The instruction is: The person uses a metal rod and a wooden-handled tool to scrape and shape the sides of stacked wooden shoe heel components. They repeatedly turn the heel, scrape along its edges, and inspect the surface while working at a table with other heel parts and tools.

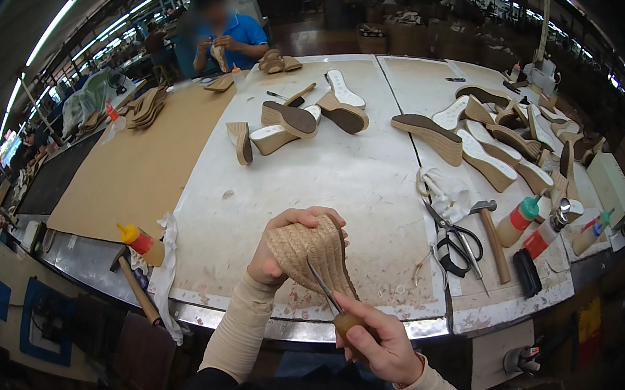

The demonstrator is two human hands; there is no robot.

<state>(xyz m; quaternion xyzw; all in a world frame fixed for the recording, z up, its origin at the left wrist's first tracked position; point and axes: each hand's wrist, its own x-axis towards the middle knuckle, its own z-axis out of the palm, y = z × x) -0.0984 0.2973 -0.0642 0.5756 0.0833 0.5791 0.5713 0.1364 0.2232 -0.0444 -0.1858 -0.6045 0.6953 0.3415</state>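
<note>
My left hand (pixel 287 232) grips a wedge sole (pixel 313 253) wrapped in tan braided rope, held tilted above the near edge of the white table. Its fingers curl over the top and far side. From the right, my right hand (pixel 380 341) is closed round the rounded handle of an awl-like tool (pixel 350 326). The tool's thin metal shaft (pixel 322 279) points up and left, and its tip meets the braided side of the wedge. Whether the tip goes into the braid I cannot tell.
Wedge soles (pixel 283 118) lie mid-table, with a pile (pixel 520 134) at the far right. Scissors (pixel 457 242), a hammer (pixel 493 243) and squeeze bottles (pixel 518 221) stand or lie right. Left are another hammer (pixel 136 287) and a yellow-capped bottle (pixel 141 243). A co-worker (pixel 231 32) sits across.
</note>
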